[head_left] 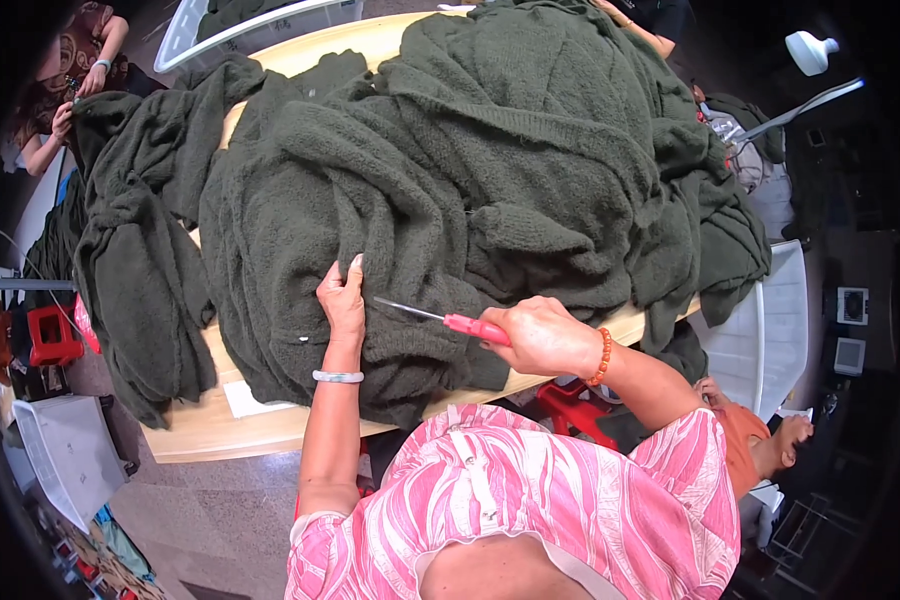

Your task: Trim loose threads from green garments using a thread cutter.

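A dark green knitted garment lies bunched up in front of me. My left hand pinches a fold of it, thumb up and fingers partly sunk in the knit. Wrapped round the red handle of a thin metal-shafted tool is my right hand, closed. The shaft points left toward my left hand, its tip over the fabric close by; the exact shape of the tip is too fine to make out. A small pale spot shows on the knit left of my left wrist.
More green knitwear is heaped across the wooden table and hangs over its edges. White bins stand at right, far left and lower left. A lamp rises at upper right. Other people work at upper left, top and right. Red stools stand around.
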Available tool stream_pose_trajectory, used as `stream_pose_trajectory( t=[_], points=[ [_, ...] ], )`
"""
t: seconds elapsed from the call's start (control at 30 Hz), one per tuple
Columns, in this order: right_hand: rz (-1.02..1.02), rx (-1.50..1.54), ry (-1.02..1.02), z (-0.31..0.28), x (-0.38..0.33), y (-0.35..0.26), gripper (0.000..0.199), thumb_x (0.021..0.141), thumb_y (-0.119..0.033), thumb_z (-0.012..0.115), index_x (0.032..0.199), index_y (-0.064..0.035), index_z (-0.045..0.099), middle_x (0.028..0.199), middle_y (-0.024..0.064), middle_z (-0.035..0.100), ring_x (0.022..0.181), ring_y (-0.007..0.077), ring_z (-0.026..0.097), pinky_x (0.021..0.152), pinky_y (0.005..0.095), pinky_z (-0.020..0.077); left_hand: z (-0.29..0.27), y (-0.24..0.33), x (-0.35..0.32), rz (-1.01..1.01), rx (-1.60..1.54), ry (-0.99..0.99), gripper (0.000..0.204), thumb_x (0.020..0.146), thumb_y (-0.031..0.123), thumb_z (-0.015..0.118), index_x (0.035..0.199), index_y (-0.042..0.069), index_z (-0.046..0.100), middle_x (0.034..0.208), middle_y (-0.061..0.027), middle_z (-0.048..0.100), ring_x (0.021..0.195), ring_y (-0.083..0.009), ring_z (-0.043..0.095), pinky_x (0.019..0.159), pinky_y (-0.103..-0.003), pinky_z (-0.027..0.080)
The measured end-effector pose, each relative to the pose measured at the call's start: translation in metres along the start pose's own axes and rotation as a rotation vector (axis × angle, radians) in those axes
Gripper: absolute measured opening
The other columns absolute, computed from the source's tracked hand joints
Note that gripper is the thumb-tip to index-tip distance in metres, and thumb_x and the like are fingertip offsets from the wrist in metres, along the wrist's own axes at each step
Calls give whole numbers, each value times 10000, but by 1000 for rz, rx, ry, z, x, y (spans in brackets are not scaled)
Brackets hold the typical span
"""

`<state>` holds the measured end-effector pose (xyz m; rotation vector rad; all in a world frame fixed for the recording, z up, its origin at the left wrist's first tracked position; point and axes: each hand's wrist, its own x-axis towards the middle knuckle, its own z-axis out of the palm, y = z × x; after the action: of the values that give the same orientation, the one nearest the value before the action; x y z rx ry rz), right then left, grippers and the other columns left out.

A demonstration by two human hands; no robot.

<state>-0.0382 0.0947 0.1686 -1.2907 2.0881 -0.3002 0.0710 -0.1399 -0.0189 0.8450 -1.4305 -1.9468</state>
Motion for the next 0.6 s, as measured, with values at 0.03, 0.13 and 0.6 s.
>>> stream_pose_trajectory(
  t=[0.03,0.13,0.6],
  points=[
    [0,0,2,-2,-1,-2,195,846,-205,637,939,-35,612,741,202,664,758,405,665,684,511,518,0,0,1,2,1,-1,196,940,119,670,1085,-13,680,1012,1,682,888,-70,585,825,-229,472],
    [93,28,159,-4,-5,-2,182,868,-206,622,981,-63,619,742,199,660,769,408,661,701,505,518,-5,0,5,-20,-169,82,241,950,106,639,1160,-7,612,1117,-55,661,977,-132,609,900,-283,483],
    [23,-39,136,-1,-19,-17,184,868,-213,620,954,-50,613,726,202,658,746,405,664,681,507,522,1,26,0,-107,-279,78,246,950,73,619,1186,4,599,1140,-62,662,1032,-151,613,923,-299,487]
  ],
)
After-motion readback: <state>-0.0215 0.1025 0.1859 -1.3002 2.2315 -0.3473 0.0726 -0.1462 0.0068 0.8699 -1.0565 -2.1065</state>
